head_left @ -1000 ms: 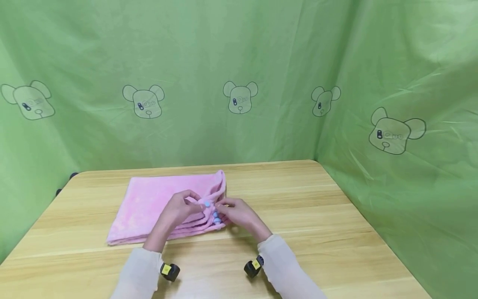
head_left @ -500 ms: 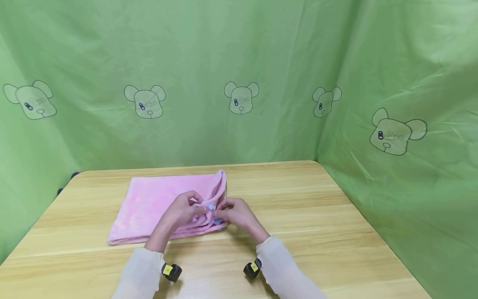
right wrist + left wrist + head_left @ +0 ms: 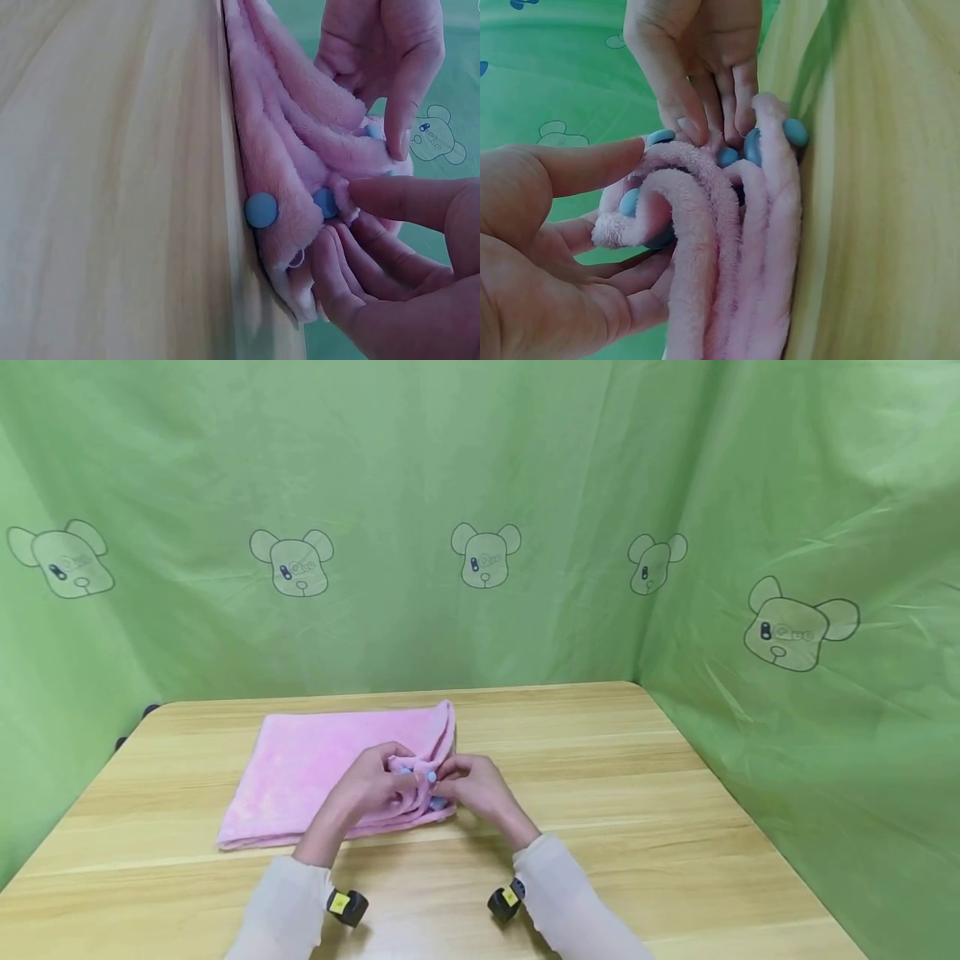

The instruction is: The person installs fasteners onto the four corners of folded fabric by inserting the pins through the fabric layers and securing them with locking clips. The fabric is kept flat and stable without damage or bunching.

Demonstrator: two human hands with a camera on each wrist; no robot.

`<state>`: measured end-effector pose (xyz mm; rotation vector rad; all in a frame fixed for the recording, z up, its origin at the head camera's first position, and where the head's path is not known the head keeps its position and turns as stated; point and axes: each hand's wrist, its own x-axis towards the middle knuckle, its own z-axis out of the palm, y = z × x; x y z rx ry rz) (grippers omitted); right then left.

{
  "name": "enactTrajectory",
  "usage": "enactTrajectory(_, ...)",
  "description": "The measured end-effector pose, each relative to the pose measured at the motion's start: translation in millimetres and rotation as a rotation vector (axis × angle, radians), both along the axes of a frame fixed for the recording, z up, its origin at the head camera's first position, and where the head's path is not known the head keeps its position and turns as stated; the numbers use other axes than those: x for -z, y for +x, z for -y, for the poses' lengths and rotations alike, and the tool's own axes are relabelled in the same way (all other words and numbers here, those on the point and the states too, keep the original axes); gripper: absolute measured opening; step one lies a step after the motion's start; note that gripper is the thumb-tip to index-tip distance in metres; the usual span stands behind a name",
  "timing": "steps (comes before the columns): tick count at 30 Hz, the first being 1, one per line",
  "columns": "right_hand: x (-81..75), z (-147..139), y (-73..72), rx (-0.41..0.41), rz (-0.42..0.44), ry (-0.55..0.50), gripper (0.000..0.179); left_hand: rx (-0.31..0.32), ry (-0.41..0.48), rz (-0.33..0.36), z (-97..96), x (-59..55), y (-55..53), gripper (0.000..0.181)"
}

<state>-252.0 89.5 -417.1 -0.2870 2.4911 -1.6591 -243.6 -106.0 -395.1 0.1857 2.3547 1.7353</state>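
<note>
A folded pink plush blanket (image 3: 322, 760) lies on the table, its right edge bunched in several soft layers. Round blue buttons sit along these layers, among them a button (image 3: 796, 133) on the outermost layer and a button (image 3: 262, 210) facing the right wrist camera. My left hand (image 3: 375, 781) pinches the upper layers from the left, its thumb (image 3: 592, 166) lying against the edge by a blue button (image 3: 660, 136). From the right, my right hand (image 3: 476, 787) pinches a lower layer close to another blue button (image 3: 325, 203). Fingertips and fabric partly hide several buttons.
The wooden table (image 3: 637, 827) reaches out on both sides of the blanket. Green curtains (image 3: 390, 635) with printed bear heads stand behind it and at both sides. A small black camera with a yellow label is worn at each wrist.
The left hand has shifted slightly right, bringing its pinched layer and a blue button closer to the right hand. The right hand has hardly moved. The blanket's body lies as before.
</note>
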Motion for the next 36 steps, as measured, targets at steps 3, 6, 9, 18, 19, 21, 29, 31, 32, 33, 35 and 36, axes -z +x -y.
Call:
enactTrajectory(3,0.0,-1,0.1,-0.010,0.009,0.013,0.019,0.015,-0.003,0.008,-1.8,0.6,0.5,0.028)
enactTrajectory(6,-0.6,-1,-0.1,-0.024,0.025,0.028,0.017,0.004,-0.019,0.001,-2.4,1.5,0.8,0.028)
enactTrajectory(9,-1.7,-1,0.0,-0.029,0.035,0.039,0.016,-0.024,-0.079,-0.045,-2.9,2.1,1.1,0.026)
enactTrajectory(18,3.6,0,-1.8,-0.006,-0.006,0.060,0.016,-0.070,-0.146,-0.098,-5.6,4.3,0.7,0.020)
enactTrajectory(19,5.1,1,-2.0,-0.001,-0.014,0.070,0.017,-0.076,-0.142,-0.094,-5.6,4.4,0.7,0.020)
enactTrajectory(21,7.6,2,-1.5,0.004,-0.026,0.084,0.019,-0.087,-0.135,-0.085,-5.5,4.5,0.9,0.018)
enactTrajectory(29,6.4,6,2.1,0.032,-0.027,0.066,0.013,-0.101,-0.112,-0.077,-6.4,4.9,0.6,0.013)
enactTrajectory(31,5.3,7,2.9,0.043,-0.014,0.032,0.013,-0.103,-0.115,-0.093,-6.2,5.4,0.3,0.012)
enactTrajectory(32,5.0,7,3.1,0.047,-0.009,0.016,0.013,-0.105,-0.116,-0.102,-6.1,5.7,-0.1,0.011)
enactTrajectory(33,4.8,7,3.2,0.052,-0.002,-0.001,0.012,-0.107,-0.116,-0.108,-6.0,5.7,-0.3,0.011)
enactTrajectory(35,4.5,7,3.7,0.057,0.004,-0.042,0.012,-0.108,-0.113,-0.122,-5.7,5.9,-0.8,0.011)
enactTrajectory(36,4.3,7,3.8,0.061,0.005,-0.059,0.012,-0.104,-0.107,-0.123,-5.6,5.7,-0.9,0.011)
